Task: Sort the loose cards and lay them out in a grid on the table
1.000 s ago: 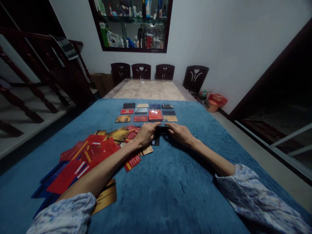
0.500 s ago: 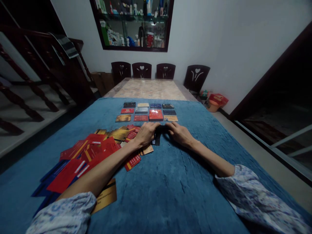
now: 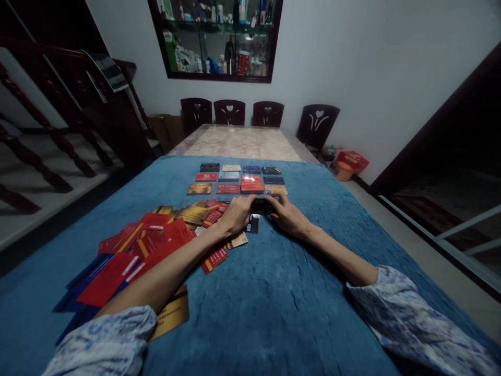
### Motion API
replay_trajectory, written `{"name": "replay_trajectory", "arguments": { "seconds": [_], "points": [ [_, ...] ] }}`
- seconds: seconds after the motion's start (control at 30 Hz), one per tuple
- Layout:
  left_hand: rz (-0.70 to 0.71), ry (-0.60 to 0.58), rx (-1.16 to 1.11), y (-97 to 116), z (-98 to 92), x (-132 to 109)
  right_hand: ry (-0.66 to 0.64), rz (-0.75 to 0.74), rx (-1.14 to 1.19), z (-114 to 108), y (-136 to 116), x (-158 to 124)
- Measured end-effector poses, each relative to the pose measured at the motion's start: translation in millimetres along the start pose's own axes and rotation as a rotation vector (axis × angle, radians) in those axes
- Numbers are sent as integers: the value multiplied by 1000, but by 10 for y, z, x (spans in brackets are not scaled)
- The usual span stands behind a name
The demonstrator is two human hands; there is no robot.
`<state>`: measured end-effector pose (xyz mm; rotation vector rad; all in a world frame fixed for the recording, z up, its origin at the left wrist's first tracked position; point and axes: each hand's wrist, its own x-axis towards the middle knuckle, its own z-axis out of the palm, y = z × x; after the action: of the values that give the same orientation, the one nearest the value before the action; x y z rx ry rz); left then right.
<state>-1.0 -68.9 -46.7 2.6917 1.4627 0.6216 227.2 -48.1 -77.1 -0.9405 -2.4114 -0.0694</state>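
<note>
A small stack of black cards (image 3: 261, 205) is held between my two hands, just above the blue cloth. My left hand (image 3: 237, 214) grips its left end, and my right hand (image 3: 288, 215) pinches the right end. Below the stack a dark card (image 3: 252, 224) lies on the cloth. Close to my left wrist are a tan card (image 3: 237, 240) and a red card (image 3: 214, 259). Beyond my hands sit rows of sorted card stacks, among them a thick red stack (image 3: 251, 184) and a yellowish stack (image 3: 276, 189) partly behind my right fingers.
Loose red cards (image 3: 107, 279), gold cards (image 3: 192, 215) and blue cards spread under and beside my left forearm. One gold card (image 3: 172, 313) lies by the left sleeve. The blue cloth (image 3: 266, 313) covers the near table; chairs (image 3: 229, 113) stand at the far end.
The black card stack has tilted up, so its edge now faces me and the dark card below shows more. My hands stay nearly in place; the view has shifted slightly.
</note>
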Motion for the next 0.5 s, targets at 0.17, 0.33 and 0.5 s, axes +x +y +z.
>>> {"name": "replay_trajectory", "arguments": {
  "seconds": [0.17,0.33,0.5],
  "points": [
    [-26,7,-66,-30,21,11,9,-39,10,-6,25,-1],
    [-37,-9,-104,-34,-9,22,11,-61,-12,-16,41,-3],
    [-39,-31,-82,-1,-64,19,44,-81,-23,-26,61,4]
  ]
}}
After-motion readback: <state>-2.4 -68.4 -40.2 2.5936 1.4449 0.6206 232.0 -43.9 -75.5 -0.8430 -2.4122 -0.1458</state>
